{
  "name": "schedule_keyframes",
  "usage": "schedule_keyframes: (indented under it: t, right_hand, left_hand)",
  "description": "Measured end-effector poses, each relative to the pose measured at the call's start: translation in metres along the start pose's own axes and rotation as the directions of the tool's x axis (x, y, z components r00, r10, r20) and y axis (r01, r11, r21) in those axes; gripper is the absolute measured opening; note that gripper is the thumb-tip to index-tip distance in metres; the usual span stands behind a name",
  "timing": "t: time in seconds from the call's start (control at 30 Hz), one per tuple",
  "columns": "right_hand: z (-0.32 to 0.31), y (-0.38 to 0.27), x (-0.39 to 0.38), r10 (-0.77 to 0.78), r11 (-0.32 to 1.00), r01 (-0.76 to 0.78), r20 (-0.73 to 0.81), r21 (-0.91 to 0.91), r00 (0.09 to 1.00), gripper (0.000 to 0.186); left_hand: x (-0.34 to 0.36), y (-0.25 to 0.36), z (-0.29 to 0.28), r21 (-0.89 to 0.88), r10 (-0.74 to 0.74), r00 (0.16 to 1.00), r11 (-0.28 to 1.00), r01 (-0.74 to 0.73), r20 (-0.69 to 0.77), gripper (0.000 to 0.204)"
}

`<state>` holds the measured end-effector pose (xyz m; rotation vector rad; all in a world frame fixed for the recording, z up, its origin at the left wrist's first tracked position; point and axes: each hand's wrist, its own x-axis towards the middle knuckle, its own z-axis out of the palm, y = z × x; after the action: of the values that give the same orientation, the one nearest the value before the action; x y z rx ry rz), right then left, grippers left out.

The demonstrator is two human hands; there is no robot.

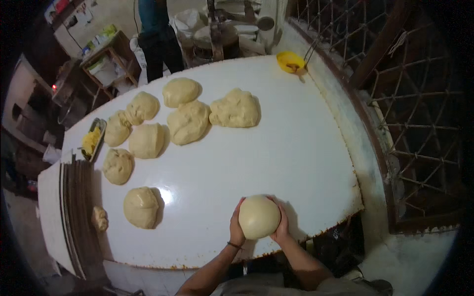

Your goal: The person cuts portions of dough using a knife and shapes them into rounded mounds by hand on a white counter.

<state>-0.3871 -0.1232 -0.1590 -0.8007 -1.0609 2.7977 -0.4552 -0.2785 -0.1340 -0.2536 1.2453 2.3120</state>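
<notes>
A smooth, round ball of dough [258, 217] is between my two hands near the front edge of the white table. My left hand [237, 224] cups its left side, and my right hand [283, 224] curves around its right side; the fingertips are partly hidden behind it. To the left lies a single lump of dough [141, 207] with a folded top. Farther back, several rougher lumps of dough [187, 122] sit in a loose group, some touching. A small dough scrap [99, 218] rests by the table's left side.
A stack of boards [74, 217] stands at the left edge. Behind it is a tray [100, 129] with a yellow, butter-like mass [91, 141]. A yellow bowl [290, 62] sits at the far right corner, near a lattice window [410, 113]. Another person [159, 39] stands beyond the table.
</notes>
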Motion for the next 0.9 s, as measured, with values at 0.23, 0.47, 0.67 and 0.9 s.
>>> schedule_keyframes:
  t: [0.23, 0.47, 0.67, 0.9]
  right_hand:
    - [0.078, -0.160, 0.191, 0.283, 0.798, -0.014, 0.355, -0.602, 0.891, 0.067]
    - [0.050, -0.153, 0.293, 0.166, 0.704, 0.174, 0.397, -0.689, 0.903, 0.071]
    - [-0.012, -0.116, 0.238, 0.016, 0.392, 0.152, 0.172, -0.907, 0.985, 0.076]
    - [0.012, -0.047, 0.021, 0.062, 0.600, 0.317, 0.437, -0.734, 0.897, 0.046]
  left_hand:
    - [0.102, 0.001, 0.053, 0.143, 0.215, 0.956, 0.972, -0.189, -0.198, 0.055]
    - [0.250, 0.100, 0.053, 0.455, 0.096, 0.989, 0.879, -0.139, 0.116, 0.056]
    - [0.167, 0.085, 0.056, 0.642, -0.027, 0.995, 0.765, -0.043, 0.099, 0.050]
    - [-0.031, 0.069, -0.011, 0.754, -0.006, 0.982, 0.641, -0.141, 0.189, 0.049]
